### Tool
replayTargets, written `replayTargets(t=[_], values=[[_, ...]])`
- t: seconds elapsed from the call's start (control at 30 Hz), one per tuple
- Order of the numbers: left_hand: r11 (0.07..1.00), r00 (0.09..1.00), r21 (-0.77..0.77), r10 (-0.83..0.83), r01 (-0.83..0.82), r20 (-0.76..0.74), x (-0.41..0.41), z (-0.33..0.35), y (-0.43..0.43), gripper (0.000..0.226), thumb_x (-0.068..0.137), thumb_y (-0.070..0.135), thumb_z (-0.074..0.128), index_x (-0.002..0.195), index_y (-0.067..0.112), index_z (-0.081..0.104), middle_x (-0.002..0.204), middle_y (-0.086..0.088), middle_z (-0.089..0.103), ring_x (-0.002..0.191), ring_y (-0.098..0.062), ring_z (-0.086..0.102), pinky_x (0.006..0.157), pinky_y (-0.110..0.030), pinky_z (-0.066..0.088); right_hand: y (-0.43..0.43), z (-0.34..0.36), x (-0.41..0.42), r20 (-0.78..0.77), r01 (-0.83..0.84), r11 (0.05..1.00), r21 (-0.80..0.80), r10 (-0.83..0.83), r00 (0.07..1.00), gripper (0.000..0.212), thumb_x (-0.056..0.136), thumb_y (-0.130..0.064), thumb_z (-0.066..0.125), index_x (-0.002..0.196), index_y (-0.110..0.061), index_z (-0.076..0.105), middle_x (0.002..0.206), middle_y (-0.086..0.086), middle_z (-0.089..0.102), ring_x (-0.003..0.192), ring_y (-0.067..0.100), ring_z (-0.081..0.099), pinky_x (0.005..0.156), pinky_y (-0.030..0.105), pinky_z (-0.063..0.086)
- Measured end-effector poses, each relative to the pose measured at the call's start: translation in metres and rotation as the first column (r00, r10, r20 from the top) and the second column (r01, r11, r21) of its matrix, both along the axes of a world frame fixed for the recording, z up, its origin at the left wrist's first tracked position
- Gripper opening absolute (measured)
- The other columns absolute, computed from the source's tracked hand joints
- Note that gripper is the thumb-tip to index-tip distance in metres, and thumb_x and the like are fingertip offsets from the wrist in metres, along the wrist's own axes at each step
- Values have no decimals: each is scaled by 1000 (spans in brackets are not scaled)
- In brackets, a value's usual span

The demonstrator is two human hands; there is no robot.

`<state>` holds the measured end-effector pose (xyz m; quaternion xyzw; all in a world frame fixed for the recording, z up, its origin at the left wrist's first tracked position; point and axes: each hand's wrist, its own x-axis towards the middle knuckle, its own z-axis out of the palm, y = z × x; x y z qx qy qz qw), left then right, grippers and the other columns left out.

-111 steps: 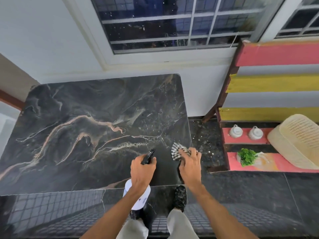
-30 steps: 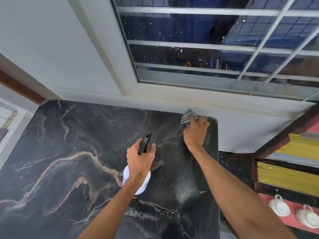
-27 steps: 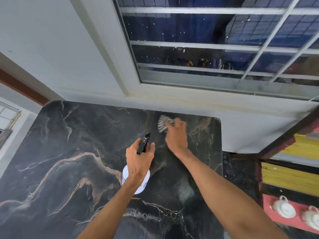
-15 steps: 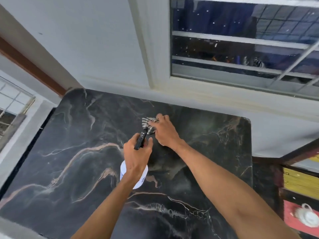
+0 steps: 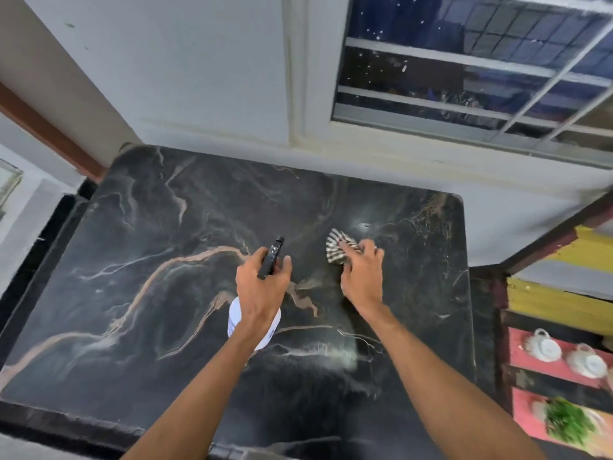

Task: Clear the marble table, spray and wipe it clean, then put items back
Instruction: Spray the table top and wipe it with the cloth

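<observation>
Fingers (image 5: 287,262) of the left hand (image 5: 262,290) curl round a white spray bottle (image 5: 237,316) held over the middle of the marble table (image 5: 149,293). Just to its right, the right hand (image 5: 363,277) presses a striped cloth (image 5: 335,251) onto the table with spread fingers.

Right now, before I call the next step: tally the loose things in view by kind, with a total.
White spray bottle with black trigger, in left hand: 1
Black-and-white striped cloth, under right hand: 1
White ceramic teacups: 2
Green leafy bunch: 1
Total: 5
</observation>
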<state>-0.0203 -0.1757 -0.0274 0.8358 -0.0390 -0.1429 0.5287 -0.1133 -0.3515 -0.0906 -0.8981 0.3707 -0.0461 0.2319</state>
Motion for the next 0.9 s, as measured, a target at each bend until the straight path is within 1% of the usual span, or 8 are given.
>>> replayTargets(t=[0.03, 0.17, 0.2, 0.33, 0.53, 0.67, 0.77, 0.9], values=[[1000, 1000, -6, -18, 18, -5, -7, 1, -2, 31, 90, 19, 77, 69, 10, 55, 61, -3, 62, 56, -14, 50, 65, -33, 47, 12, 3, -6, -5, -16, 1000, -18, 16, 1000, 54, 88, 1, 55, 132, -28, 64, 124, 7, 46, 111, 28, 41, 97, 42, 48], [997, 997, 38, -72, 72, -4, -40, 1, -11, 33, 90, 23, 77, 71, 10, 54, 62, -8, 61, 57, -14, 47, 63, -38, 49, 61, -1, -54, 9, -414, 910, 16, 414, 910, 59, 87, -3, 57, 136, -34, 58, 125, 1, 44, 113, 24, 43, 93, 37, 51], [996, 997, 41, -82, 82, -1, -49, 1, -14, 32, 90, 23, 77, 70, 12, 54, 62, -6, 61, 56, -13, 48, 63, -38, 51, 51, -1, -64, 19, -402, 916, 15, 402, 916, 57, 87, -4, 57, 135, -33, 60, 125, 2, 45, 113, 26, 44, 92, 38, 52], [992, 993, 33, -120, 120, -10, -86, 3, -32, 34, 90, 21, 77, 66, 20, 52, 57, 8, 58, 54, -8, 51, 64, -32, 49, -16, 4, -104, -18, -6, 999, 45, 7, 1000, 55, 86, 2, 54, 132, -27, 65, 124, 7, 45, 112, 29, 41, 98, 40, 48], [987, 987, 17, -160, 160, -25, -156, 4, -95, 31, 91, 18, 79, 68, 21, 57, 58, 10, 60, 55, -6, 50, 63, -26, 44, -32, -9, -212, 5, -305, 952, 14, 304, 953, 63, 79, 2, 59, 132, -32, 64, 124, 0, 44, 112, 23, 45, 97, 38, 50], [989, 989, -5, -146, 146, -37, -178, 1, -137, 23, 91, 17, 78, 74, 14, 63, 61, 1, 63, 57, -8, 52, 64, -27, 45, -114, -8, -195, 24, -156, 988, -22, 156, 987, 60, 84, 5, 56, 132, -30, 65, 123, 5, 46, 111, 26, 43, 98, 39, 48], [990, 990, -11, -141, 141, -20, -183, 3, -163, 26, 91, 15, 78, 72, 15, 60, 59, 6, 59, 55, -4, 49, 59, -18, 41, -163, -2, -163, 9, -28, 1000, 12, 28, 1000, 58, 89, 5, 53, 137, -25, 62, 130, 10, 44, 117, 31, 40, 103, 42, 45], [993, 993, -20, -116, 115, -15, -170, 3, -189, 28, 92, 17, 78, 71, 20, 60, 62, 0, 63, 54, -4, 50, 57, -15, 41, -161, -14, -167, 9, -132, 989, -69, 133, 991, 61, 85, 4, 56, 138, -26, 58, 136, 11, 42, 120, 33, 40, 107, 43, 43]])
